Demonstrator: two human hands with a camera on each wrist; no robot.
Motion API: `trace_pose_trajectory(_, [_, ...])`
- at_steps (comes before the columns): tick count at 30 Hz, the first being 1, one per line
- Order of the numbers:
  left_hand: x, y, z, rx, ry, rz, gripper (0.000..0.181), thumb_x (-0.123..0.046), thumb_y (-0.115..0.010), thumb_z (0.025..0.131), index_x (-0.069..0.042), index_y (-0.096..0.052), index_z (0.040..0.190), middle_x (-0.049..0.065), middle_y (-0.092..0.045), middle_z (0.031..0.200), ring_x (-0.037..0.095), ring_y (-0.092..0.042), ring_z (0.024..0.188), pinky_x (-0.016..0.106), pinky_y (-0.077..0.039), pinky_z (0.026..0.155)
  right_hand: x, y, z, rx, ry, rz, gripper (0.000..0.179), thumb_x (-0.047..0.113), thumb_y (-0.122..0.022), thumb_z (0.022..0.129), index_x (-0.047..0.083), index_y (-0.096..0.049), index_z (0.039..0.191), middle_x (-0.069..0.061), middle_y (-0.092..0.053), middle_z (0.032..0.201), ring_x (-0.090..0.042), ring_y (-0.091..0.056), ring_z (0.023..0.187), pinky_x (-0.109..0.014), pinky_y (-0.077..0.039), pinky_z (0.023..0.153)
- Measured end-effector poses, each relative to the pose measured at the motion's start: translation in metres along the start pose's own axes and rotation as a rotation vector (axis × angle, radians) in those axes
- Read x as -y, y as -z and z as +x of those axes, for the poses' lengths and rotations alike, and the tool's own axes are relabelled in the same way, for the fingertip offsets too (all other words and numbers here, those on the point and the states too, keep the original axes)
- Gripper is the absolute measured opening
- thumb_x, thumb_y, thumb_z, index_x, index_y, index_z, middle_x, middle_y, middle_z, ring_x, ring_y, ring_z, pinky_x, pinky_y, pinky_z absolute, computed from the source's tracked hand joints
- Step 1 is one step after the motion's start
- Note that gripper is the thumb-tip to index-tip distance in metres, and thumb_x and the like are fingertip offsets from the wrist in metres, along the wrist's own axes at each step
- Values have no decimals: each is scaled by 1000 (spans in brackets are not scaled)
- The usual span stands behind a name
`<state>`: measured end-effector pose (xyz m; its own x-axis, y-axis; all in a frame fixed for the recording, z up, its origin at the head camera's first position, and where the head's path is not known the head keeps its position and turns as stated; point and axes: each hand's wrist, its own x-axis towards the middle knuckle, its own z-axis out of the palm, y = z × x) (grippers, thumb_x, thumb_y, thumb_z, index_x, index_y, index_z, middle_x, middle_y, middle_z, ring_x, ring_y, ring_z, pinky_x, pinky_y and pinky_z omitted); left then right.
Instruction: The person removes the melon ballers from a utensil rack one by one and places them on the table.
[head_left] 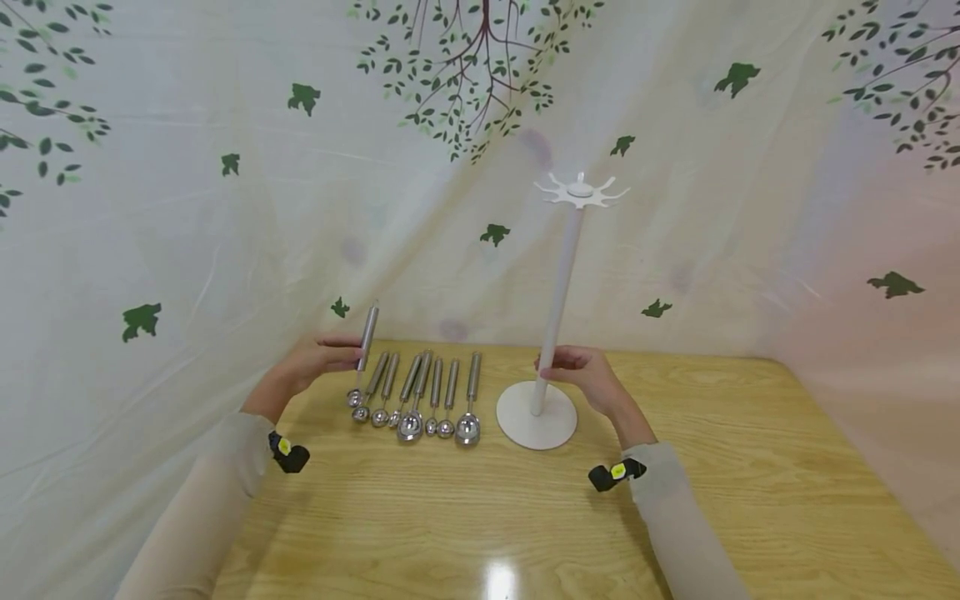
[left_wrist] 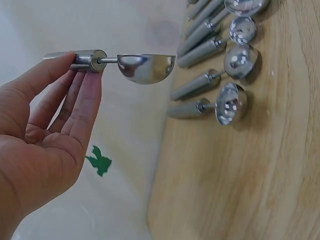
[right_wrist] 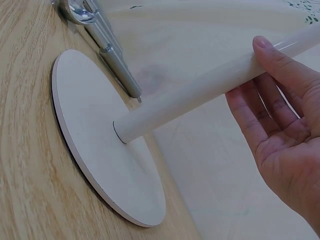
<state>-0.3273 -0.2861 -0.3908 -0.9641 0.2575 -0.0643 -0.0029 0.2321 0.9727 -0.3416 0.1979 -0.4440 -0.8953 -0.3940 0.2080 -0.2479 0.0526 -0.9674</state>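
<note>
My left hand (head_left: 318,362) pinches the tubular metal handle of a scoop (left_wrist: 146,69) between thumb and fingers. Its round bowl hangs downward in the head view and stands clear of the wood in the left wrist view. To its right, several more metal scoops (head_left: 468,428) lie in a row, handles pointing away and bowls of differing sizes toward me. My right hand (right_wrist: 287,130) holds the white pole (right_wrist: 185,102) of a stand, thumb on one side and fingers on the other. The stand's round base (right_wrist: 90,115) sits on the table, and a ring of white hooks (head_left: 581,193) tops the pole.
The light wooden table (head_left: 420,517) meets a pale curtain (head_left: 420,250) printed with leaves and branches at its back edge. The stand rises just right of the scoop row. Black wrist cameras (head_left: 288,454) are strapped over both sleeves.
</note>
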Motion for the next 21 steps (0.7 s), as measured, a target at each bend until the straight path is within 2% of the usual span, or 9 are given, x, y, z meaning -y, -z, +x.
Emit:
trace_pose_trajectory(6, [17,11,2,-22,41,-20,55,-7,-65,99,15,-43,145,-8,-76,105,6,-73,95,26,-59,96,-1,1,0,1,0,3,44,10,-78,90,-11,-64,125,6,-78,104,-13,-71,105,-25,-57,97])
trace_pose_trajectory(9, [21,11,3,-46,70,-44,56,-7,-66,99,14,-42,145,-10,-77,101,6,-74,92,27,-59,96,-1,1,0,3,3,-1,44,11,-78,90,-11,-64,125,6,-78,104,-13,-71,105,-26,-57,96])
trace_pose_trajectory(13, [25,10,4,-75,82,-74,56,-4,-66,98,16,-42,144,-6,-78,99,7,-74,88,24,-61,88,-1,2,0,-2,6,-3,36,11,-78,90,-3,-70,122,5,-78,105,-13,-72,104,-25,-57,96])
trace_pose_trajectory(21, [38,12,9,-114,129,-45,55,-4,-67,97,17,-44,142,-7,-77,96,6,-73,87,23,-62,86,-3,1,1,-3,1,-6,39,11,-78,90,-5,-68,123,1,-78,107,-14,-72,105,-26,-57,97])
